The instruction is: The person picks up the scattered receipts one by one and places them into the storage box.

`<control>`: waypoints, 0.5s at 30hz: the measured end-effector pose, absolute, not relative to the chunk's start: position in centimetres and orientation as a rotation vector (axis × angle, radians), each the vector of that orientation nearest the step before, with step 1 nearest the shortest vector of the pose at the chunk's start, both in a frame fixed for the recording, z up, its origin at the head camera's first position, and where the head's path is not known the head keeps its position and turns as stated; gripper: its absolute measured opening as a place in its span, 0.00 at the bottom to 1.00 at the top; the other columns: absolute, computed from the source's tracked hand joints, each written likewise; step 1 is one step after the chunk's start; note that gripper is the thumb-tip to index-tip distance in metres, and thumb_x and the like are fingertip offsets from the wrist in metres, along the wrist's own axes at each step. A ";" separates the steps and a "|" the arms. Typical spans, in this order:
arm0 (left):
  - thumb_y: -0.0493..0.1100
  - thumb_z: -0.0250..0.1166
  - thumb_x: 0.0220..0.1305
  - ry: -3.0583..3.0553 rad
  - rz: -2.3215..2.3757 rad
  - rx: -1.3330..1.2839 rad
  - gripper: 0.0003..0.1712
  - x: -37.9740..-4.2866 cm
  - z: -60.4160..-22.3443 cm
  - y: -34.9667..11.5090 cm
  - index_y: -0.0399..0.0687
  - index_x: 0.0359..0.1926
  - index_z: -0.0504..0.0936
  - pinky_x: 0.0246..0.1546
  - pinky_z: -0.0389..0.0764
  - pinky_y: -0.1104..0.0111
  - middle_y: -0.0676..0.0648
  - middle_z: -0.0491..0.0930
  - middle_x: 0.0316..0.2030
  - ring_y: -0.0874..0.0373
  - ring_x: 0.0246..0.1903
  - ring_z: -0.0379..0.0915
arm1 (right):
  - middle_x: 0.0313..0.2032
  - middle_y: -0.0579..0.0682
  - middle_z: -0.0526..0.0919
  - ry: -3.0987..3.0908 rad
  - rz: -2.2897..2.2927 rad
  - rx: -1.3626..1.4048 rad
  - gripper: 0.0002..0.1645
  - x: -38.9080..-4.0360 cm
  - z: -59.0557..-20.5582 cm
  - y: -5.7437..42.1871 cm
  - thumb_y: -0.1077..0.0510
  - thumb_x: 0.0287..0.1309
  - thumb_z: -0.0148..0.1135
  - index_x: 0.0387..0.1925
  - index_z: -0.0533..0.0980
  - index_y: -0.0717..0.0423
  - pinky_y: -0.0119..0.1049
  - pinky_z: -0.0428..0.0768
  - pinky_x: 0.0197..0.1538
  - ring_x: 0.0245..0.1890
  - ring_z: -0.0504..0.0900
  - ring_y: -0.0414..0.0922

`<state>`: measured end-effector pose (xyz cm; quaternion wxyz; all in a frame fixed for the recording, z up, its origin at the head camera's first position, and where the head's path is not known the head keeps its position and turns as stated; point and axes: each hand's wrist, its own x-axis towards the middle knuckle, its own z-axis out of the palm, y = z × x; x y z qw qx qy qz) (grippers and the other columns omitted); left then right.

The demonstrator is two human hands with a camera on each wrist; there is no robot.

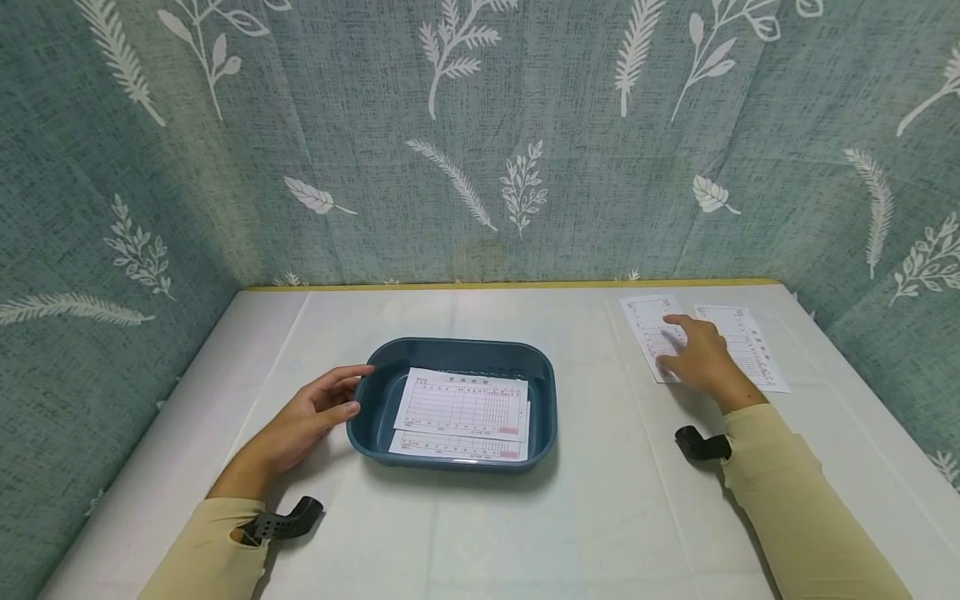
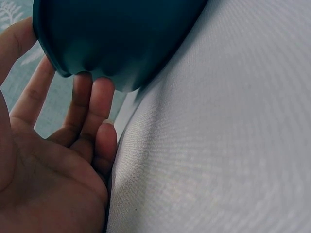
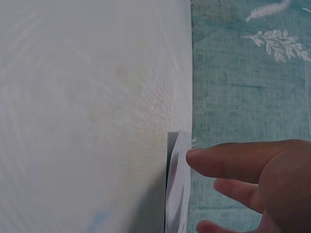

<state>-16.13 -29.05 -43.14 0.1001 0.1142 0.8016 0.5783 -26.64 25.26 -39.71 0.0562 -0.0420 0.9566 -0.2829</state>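
Observation:
A dark blue plastic basin (image 1: 457, 465) stands on the table with printed paper receipt slips (image 1: 461, 404) lying overlapped inside it. My left hand (image 1: 311, 417) is at the basin's left end, its fingertips touching the rim and outer wall. In the left wrist view, loosely bent fingers (image 2: 99, 99) rest against the basin's wall (image 2: 121, 43), just under the rim. At the far right, my right hand (image 1: 701, 354) hovers over two more slips, thumb and fingers spread apart. The left slip (image 1: 651, 321) is partly under that hand; the right slip (image 1: 757, 354) lies beside it.
A white cloth (image 1: 495, 533) covers the table. Green leaf-patterned fabric (image 1: 480, 200) hangs behind and at both sides, and a yellow strip (image 1: 465, 286) runs along the back edge. Black wrist mounts (image 1: 281, 523) sit below both hands.

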 end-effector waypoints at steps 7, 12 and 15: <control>0.40 0.58 0.73 2.351 1.726 0.342 0.31 -16.2 -43.2 -29.1 0.44 0.73 0.63 0.55 0.72 0.80 0.31 0.65 0.67 0.66 0.59 0.70 | 0.69 0.79 0.54 2.917 -0.840 -0.069 0.45 -26.6 -40.0 25.3 0.63 0.56 0.65 0.73 0.57 0.66 0.70 0.54 0.66 0.68 0.51 0.78; 0.40 0.58 0.73 2.357 1.718 0.343 0.31 -16.2 -43.2 -29.1 0.44 0.73 0.63 0.55 0.72 0.80 0.32 0.65 0.67 0.66 0.59 0.69 | 0.69 0.80 0.51 2.919 -0.840 -0.024 0.44 -26.5 -40.0 25.1 0.63 0.58 0.62 0.73 0.56 0.66 0.70 0.56 0.65 0.67 0.51 0.79; 0.40 0.58 0.73 2.365 1.710 0.342 0.31 -16.2 -43.2 -29.0 0.44 0.73 0.63 0.55 0.72 0.80 0.32 0.65 0.67 0.65 0.59 0.69 | 0.70 0.80 0.50 2.910 -0.836 0.001 0.44 -26.5 -40.0 25.1 0.63 0.59 0.61 0.74 0.55 0.65 0.70 0.56 0.65 0.67 0.51 0.79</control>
